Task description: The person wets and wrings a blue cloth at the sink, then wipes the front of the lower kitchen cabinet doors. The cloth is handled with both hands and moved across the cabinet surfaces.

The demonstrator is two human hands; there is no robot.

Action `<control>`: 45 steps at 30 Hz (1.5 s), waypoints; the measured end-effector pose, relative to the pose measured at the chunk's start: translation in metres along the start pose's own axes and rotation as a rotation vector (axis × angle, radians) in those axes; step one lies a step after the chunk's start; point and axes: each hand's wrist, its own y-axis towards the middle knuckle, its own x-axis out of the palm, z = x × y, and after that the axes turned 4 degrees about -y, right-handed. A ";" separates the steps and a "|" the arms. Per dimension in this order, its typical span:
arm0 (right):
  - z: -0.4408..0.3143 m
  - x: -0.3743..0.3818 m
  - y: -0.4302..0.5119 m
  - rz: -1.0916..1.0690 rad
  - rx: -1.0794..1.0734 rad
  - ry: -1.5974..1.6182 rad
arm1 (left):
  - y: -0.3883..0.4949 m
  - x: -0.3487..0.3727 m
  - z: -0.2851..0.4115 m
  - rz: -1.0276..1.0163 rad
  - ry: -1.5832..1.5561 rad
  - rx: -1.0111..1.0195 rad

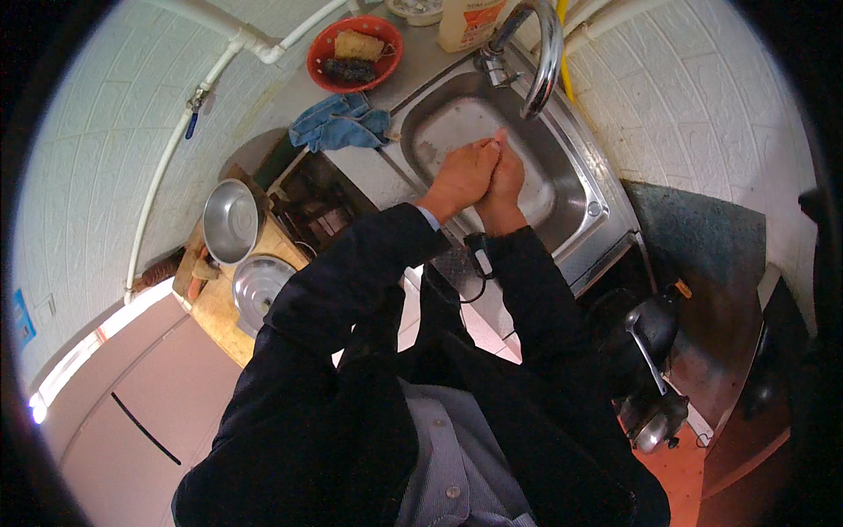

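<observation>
Over the stainless steel sink basin (454, 109), my two hands press together. My left hand (464, 174) lies across my right hand (506, 181), its fingers folded against the other's palm. Whether anything small is between them cannot be seen. The chrome faucet (545, 62) arches above the basin, beyond my fingertips; no stream of water is visible. To the left of the sink, a crumpled blue cloth (342, 125) rests on the counter. Behind it, a red plastic basket (323, 36) holds a tan scrubber (357, 46) and a dark scouring pad (349, 69).
Metal bowls (230, 221) stand on a wooden board (220, 323) at left. A plastic jug (464, 26) is behind the sink. At right are a dark wok (649, 329), a metal ladle (645, 352) and a lidded pot (658, 425). A black cable (471, 300) hangs by my right sleeve.
</observation>
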 end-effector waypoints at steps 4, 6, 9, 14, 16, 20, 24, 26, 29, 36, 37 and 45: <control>-0.013 -0.012 0.007 -0.009 0.021 -0.085 | -0.004 0.000 0.007 0.009 -0.371 -0.069; -0.026 -0.011 0.005 0.019 -0.176 -0.361 | -0.005 -0.007 0.013 0.104 -0.732 -0.154; -0.043 0.001 -0.006 -0.275 -0.241 -0.471 | 0.002 -0.028 0.017 0.129 -0.973 -0.250; -0.054 0.027 -0.017 -0.418 -0.286 -0.479 | 0.027 -0.043 0.021 0.113 -1.252 -0.476; -0.050 0.032 -0.017 -0.436 -0.351 -0.449 | 0.030 -0.038 0.023 0.123 -1.245 -0.463; -0.032 0.026 -0.008 -0.139 -0.347 -0.478 | 0.025 -0.022 0.026 0.164 -0.864 -0.443; -0.008 0.006 0.002 -0.007 -0.211 -0.220 | 0.020 -0.010 0.022 0.112 -0.361 -0.484; -0.004 -0.005 0.008 0.056 -0.096 -0.161 | 0.020 -0.008 0.018 0.010 -0.246 -0.466; -0.013 -0.018 0.019 0.078 0.059 -0.141 | 0.017 -0.006 0.016 -0.099 -0.077 -0.308; -0.027 -0.014 0.017 -0.037 -0.361 -0.574 | 0.001 -0.010 0.017 0.107 -1.093 -0.250; -0.029 -0.013 0.014 -0.146 -0.402 -0.641 | 0.002 -0.012 0.014 0.147 -1.133 -0.349; -0.100 -0.012 0.088 -0.040 -0.838 -1.360 | 0.016 -0.011 -0.034 0.184 -1.348 -0.619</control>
